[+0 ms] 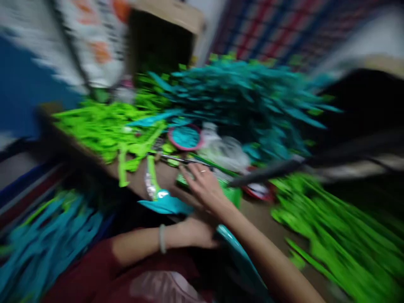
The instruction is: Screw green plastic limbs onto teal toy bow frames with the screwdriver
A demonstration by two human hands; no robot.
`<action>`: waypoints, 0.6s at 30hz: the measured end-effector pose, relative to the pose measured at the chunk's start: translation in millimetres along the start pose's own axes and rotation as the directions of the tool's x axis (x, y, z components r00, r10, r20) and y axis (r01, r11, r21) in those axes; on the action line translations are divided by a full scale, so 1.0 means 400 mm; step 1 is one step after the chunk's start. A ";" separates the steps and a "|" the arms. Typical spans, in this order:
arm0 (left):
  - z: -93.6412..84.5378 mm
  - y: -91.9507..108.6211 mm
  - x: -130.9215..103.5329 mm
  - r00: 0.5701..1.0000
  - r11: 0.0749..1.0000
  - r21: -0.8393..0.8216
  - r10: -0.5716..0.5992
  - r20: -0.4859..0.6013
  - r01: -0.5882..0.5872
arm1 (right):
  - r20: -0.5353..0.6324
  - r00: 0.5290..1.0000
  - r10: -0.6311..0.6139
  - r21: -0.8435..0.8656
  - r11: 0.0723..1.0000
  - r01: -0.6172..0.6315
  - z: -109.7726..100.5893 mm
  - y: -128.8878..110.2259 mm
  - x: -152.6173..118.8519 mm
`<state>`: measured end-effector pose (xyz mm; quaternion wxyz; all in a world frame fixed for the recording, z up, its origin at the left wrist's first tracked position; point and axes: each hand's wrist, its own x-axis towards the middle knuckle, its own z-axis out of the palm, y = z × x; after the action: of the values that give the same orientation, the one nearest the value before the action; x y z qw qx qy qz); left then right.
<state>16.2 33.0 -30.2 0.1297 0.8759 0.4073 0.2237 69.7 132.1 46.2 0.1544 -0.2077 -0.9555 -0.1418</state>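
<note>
My right hand (pixel 203 183), with a ring on one finger, reaches over the table with its fingers stretched and apart. Its fingertips are at a thin metal rod-like tool (pixel 173 158); blur hides whether they grip it. Under the right forearm lies my left hand (pixel 197 231), a pale bracelet at its wrist and its fingers hidden. Just beyond that hand, a blue leaf-like piece (pixel 167 205) sits at the table edge, touching a bright green strip (pixel 150 179) with a shiny part. A green box-like item (pixel 232 193) is partly covered by my right hand.
Green pieces (pixel 94 126) are heaped at left, a tall teal pile (pixel 246 92) behind, and long green strips (pixel 331 227) at right. A pink-rimmed bowl (pixel 185 136) and clear plastic bag (pixel 230 153) stand mid-table. A dark bar (pixel 268 171) juts in from the right.
</note>
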 end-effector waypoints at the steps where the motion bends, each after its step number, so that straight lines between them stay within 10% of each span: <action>1: 0.008 -0.003 0.011 1.000 1.000 -0.018 -0.019 -0.015 0.018 | 0.000 1.000 -0.028 0.002 1.000 0.028 -0.025 -0.001 -0.060; 5: 0.014 -0.033 0.048 0.999 0.991 -0.121 0.053 0.010 -0.051 | -0.032 0.956 0.292 -0.041 0.955 -0.293 -0.119 0.008 -0.353; 9: 0.003 -0.022 0.049 0.997 0.995 -0.091 0.044 0.062 -0.038 | -0.084 0.624 0.777 -0.184 0.603 -0.776 -0.173 0.118 -0.552; 18: 0.018 -0.009 0.046 0.997 0.997 -0.073 0.043 0.067 -0.038 | 0.436 0.413 0.799 -0.131 0.511 -0.850 0.021 0.427 -0.416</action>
<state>27.7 49.2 -32.7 0.1705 0.8860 0.3763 0.2106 287.0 225.5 14.9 -0.0068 -0.6675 -0.7424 0.0571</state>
